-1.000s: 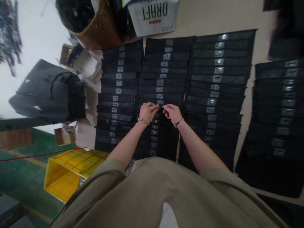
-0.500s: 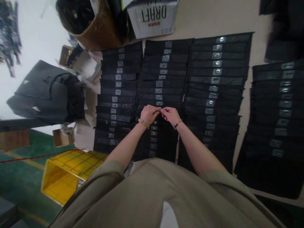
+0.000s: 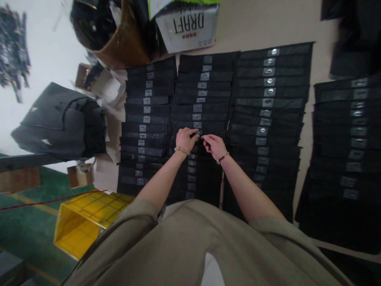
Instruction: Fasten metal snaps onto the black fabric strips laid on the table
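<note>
Black fabric pieces lie overlapped in columns on the table, each with a small grey patch carrying a mark or shiny round spot. Over the second column from the left, my left hand rests with thumb and forefinger apart, either side of a grey patch. My right hand is just right of it, thumb and forefinger pinched together at that patch's edge. Whatever the pinch holds is too small to make out. The two hands' fingertips are a short way apart.
A brown carton of black material and a white box printed DRAFT stand at the back. At left are a pile of dark grey fabric, small open boxes and a yellow crate.
My fingertips, together before, have separated. The left forefinger has stretched forward and the left thumb has come away from it; my right hand stays pinched in nearly the same place.
</note>
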A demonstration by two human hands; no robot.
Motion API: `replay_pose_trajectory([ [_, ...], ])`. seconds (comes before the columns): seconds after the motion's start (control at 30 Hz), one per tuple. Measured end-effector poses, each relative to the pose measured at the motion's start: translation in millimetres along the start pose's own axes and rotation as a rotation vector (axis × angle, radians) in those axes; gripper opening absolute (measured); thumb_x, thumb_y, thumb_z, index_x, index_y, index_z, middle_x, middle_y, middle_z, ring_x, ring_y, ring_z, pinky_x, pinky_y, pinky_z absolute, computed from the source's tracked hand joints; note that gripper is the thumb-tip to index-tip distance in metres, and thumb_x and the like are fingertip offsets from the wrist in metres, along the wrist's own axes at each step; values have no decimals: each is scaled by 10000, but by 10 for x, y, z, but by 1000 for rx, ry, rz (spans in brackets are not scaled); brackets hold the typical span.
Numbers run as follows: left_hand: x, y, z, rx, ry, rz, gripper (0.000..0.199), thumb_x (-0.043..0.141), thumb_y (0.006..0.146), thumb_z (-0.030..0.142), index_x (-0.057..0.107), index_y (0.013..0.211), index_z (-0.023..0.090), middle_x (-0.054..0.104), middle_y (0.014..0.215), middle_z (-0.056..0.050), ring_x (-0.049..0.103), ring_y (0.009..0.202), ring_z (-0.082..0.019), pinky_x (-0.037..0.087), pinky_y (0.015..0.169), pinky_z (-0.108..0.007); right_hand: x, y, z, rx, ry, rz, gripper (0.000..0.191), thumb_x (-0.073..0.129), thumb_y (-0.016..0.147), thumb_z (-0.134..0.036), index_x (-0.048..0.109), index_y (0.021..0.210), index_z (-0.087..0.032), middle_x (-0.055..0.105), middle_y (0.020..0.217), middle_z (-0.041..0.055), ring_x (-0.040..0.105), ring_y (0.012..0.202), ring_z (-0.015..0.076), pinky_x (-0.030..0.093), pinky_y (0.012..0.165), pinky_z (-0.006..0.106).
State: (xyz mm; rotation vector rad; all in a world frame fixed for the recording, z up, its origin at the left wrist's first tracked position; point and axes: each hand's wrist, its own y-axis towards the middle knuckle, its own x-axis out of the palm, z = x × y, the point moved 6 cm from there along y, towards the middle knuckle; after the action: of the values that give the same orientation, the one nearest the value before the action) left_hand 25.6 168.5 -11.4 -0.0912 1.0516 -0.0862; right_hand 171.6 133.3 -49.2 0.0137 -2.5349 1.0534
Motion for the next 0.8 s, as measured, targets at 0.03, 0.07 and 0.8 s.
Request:
replay_pose_trajectory([
  [0.03, -1, -2, 1, 4, 1, 9, 250, 741, 848, 326, 790, 1084, 258, 744, 1013, -55, 620, 970, -245, 487, 915, -378, 1, -3, -2, -1, 5, -1, 272, 776, 748, -369, 658, 811, -132, 547, 545, -53, 400, 384, 24, 217, 352, 141],
  [0.07, 0, -4, 1, 10, 0, 18, 253, 748, 843, 334, 792, 1079, 253, 746, 1012, -56, 623, 964, -245, 488, 912, -376, 2, -6, -5, -1, 9, -2, 271, 774, 747, -366, 656, 809, -131, 546, 542, -53, 399, 383, 25, 217, 353, 141],
  [0.8, 19, 20, 46, 53, -30, 92, 143, 626, 911, 300, 738, 963, 228, 727, 987, -68, 612, 936, -243, 472, 881, -405, -17, 12, 10, -6, -14, -4, 348, 814, 668, -413, 676, 817, -130, 549, 552, -53, 404, 389, 25, 230, 356, 146],
])
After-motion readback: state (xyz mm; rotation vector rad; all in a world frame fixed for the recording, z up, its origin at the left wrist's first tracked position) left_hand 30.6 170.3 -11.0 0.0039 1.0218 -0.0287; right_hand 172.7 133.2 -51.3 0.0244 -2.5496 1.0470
